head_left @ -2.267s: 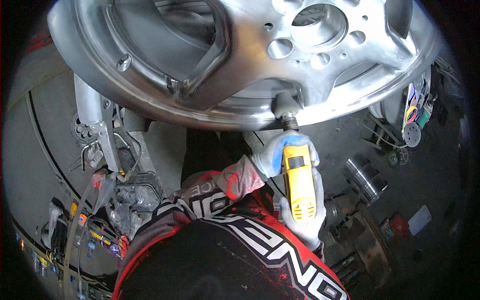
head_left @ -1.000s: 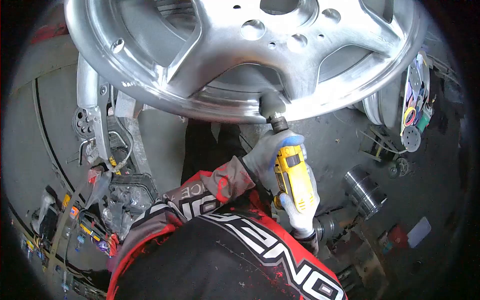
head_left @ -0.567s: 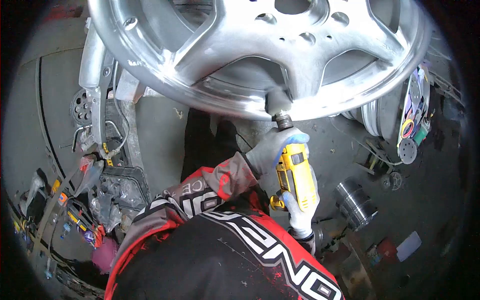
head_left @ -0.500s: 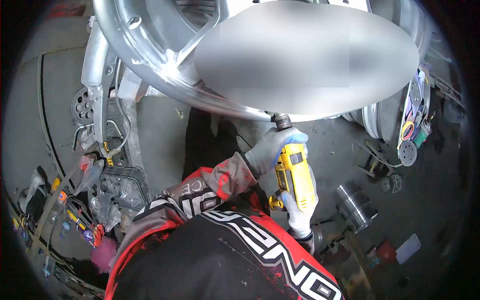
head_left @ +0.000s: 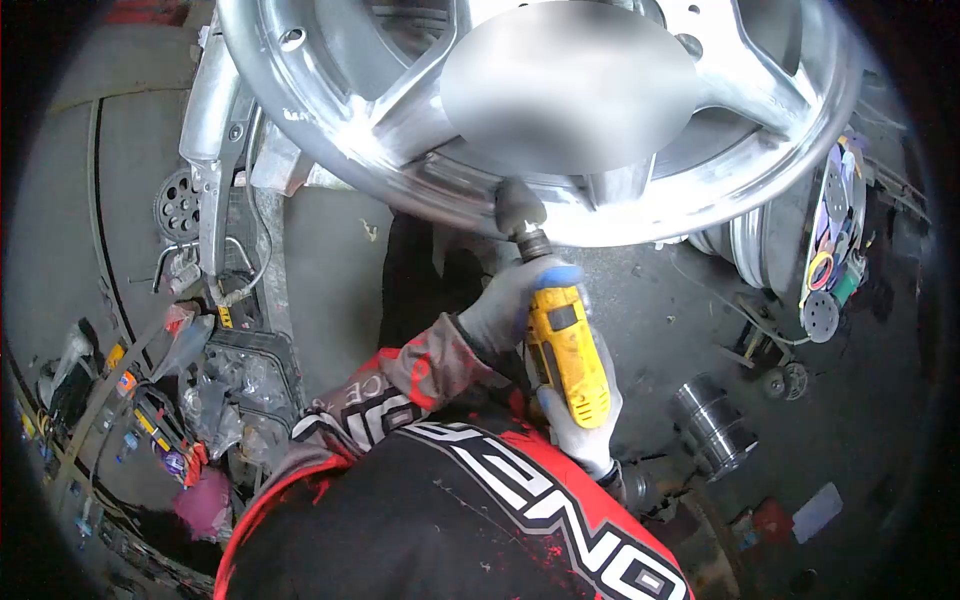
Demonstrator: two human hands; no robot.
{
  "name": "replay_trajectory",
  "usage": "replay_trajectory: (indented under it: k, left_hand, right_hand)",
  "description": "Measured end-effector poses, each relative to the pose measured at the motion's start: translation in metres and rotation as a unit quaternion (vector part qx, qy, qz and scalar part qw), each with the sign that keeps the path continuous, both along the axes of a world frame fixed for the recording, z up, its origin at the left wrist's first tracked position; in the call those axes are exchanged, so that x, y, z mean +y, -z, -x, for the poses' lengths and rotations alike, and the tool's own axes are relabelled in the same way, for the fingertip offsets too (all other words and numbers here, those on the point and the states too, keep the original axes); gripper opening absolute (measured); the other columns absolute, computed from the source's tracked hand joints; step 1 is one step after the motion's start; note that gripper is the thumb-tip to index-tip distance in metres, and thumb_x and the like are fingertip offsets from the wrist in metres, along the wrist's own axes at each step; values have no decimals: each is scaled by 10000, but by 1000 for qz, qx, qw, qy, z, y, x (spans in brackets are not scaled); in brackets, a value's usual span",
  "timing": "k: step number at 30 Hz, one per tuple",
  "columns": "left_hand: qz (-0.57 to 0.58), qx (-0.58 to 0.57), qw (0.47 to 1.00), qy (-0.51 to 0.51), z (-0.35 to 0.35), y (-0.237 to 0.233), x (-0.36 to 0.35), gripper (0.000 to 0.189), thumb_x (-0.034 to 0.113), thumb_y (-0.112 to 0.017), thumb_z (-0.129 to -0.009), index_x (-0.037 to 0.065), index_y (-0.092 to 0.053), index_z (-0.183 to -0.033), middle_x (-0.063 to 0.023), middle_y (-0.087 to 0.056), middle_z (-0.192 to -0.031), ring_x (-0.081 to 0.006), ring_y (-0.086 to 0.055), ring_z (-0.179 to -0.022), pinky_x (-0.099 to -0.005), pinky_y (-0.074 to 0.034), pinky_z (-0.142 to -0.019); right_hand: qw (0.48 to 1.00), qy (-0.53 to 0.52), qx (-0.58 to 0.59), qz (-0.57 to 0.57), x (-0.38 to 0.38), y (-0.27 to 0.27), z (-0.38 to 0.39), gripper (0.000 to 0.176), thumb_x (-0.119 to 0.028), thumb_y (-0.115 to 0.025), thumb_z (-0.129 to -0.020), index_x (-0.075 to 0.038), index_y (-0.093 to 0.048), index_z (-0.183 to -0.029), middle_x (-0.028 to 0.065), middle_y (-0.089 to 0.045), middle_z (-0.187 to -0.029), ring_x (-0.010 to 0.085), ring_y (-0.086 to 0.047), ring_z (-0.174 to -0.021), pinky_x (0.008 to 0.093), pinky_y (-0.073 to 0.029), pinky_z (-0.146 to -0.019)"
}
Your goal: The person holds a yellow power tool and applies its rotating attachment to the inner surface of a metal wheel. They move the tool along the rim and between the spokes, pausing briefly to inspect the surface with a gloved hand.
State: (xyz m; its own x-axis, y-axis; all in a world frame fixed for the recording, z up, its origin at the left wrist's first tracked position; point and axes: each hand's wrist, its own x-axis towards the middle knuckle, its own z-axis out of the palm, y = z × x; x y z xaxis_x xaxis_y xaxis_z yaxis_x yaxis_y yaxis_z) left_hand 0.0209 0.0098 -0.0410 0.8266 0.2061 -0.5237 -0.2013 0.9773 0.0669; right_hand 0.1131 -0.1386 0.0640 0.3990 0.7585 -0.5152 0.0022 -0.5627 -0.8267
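A yellow power tool (head_left: pixel 572 350) points up toward a large silver wheel rim (head_left: pixel 400 185). Its dark rounded tip (head_left: pixel 518 206) meets or overlaps the rim's lower lip; contact is hard to judge. My left hand (head_left: pixel 508 308), in a grey glove, is wrapped round the front of the tool near its neck. Behind it, my right hand (head_left: pixel 588 432) in a pale glove grips the rear of the body. A blurred oval hides the middle of the rim.
A metal stand (head_left: pixel 208 170) is left of the rim. Below it lies a black tray (head_left: pixel 270 365) with plastic bags. At right are another wheel (head_left: pixel 748 240), a panel with discs (head_left: pixel 821 250) and a shiny metal cylinder (head_left: pixel 714 425).
The tool and both hands have shifted slightly left. Its dark tip now shows against the rim's lower lip. More of the rim's spokes are visible, and the surroundings have shifted slightly in view.
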Motion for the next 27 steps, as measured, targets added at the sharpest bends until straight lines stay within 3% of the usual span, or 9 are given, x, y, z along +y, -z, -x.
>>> replay_trajectory:
  k: [3, 7, 9, 11, 12, 15, 21, 23, 27]
  left_hand:
    - [-8, 13, 1000, 5, 0, 1, 0, 410, 374, -594, -952, -19, -713, -936, -139, -728, -867, -233, -710, -775, -360, -576, -783]
    - [23, -89, 996, -17, -30, 17, -11, 324, 288, -566, -1019, -13, -683, -1005, -139, -719, -936, -238, -704, -866, -373, -576, -830]
    - [-4, -97, 995, -11, -34, 14, -10, 263, 234, -550, -1045, -4, -658, -1067, -138, -712, -987, -241, -698, -907, -382, -573, -866]
    - [-110, -45, 992, 30, -35, 0, 0, 243, 222, -550, -1050, 5, -647, -1099, -132, -709, -994, -237, -701, -902, -384, -571, -884]
    - [-26, -58, 998, 16, -37, 9, -4, 282, 260, -567, -1033, -2, -664, -1068, -134, -712, -979, -240, -702, -896, -387, -571, -874]
    - [7, -94, 996, -3, -20, 22, -7, 329, 300, -580, -1010, -13, -681, -1021, -141, -716, -953, -241, -704, -878, -384, -570, -852]
    - [-9, -74, 997, 23, -35, 17, -8, 336, 301, -579, -1005, -17, -684, -973, -147, -714, -923, -253, -706, -871, -383, -571, -835]
    - [-37, -55, 998, -22, -41, 5, -8, 307, 276, -582, -1016, -9, -679, -955, -141, -711, -912, -248, -707, -867, -375, -574, -835]
    - [4, -91, 996, 7, -30, 16, -5, 296, 259, -563, -1030, -2, -678, -951, -134, -714, -924, -237, -706, -871, -372, -571, -855]
  right_hand:
    - [999, 9, -21, 29, 3, -4, 4, 812, -25, -794, -765, 38, -430, -1488, 175, -582, -1406, 252, -579, -1284, 377, -434, -1099]
    - [999, 34, -30, 6, -9, -2, -8, 810, -21, -786, -767, 40, -425, -1489, 171, -585, -1399, 250, -583, -1275, 377, -444, -1088]
    - [997, 65, -38, 2, -12, -4, -11, 813, -21, -779, -770, 40, -415, -1495, 167, -589, -1391, 245, -589, -1264, 375, -446, -1085]
    - [997, 57, -51, -9, -11, 0, -13, 810, -25, -776, -777, 40, -411, -1497, 165, -594, -1383, 242, -599, -1248, 376, -452, -1079]
    - [998, 39, -58, -8, -10, 1, -12, 812, -26, -781, -776, 43, -411, -1496, 170, -595, -1381, 245, -595, -1255, 376, -448, -1084]
    - [997, 4, -72, -8, -6, 3, -6, 816, -26, -790, -773, 48, -412, -1493, 179, -596, -1379, 252, -587, -1271, 375, -440, -1092]
    - [996, 22, -80, 7, -9, -1, -8, 818, -30, -792, -767, 41, -421, -1493, 178, -577, -1403, 262, -584, -1272, 376, -433, -1099]
    - [996, 50, -76, -13, -10, -1, -8, 800, -37, -783, -780, 49, -421, -1488, 178, -578, -1400, 259, -588, -1262, 380, -438, -1095]
    - [995, 39, -95, -15, -4, -2, 1, 793, -37, -782, -780, 60, -423, -1480, 190, -591, -1379, 258, -607, -1234, 376, -460, -1069]
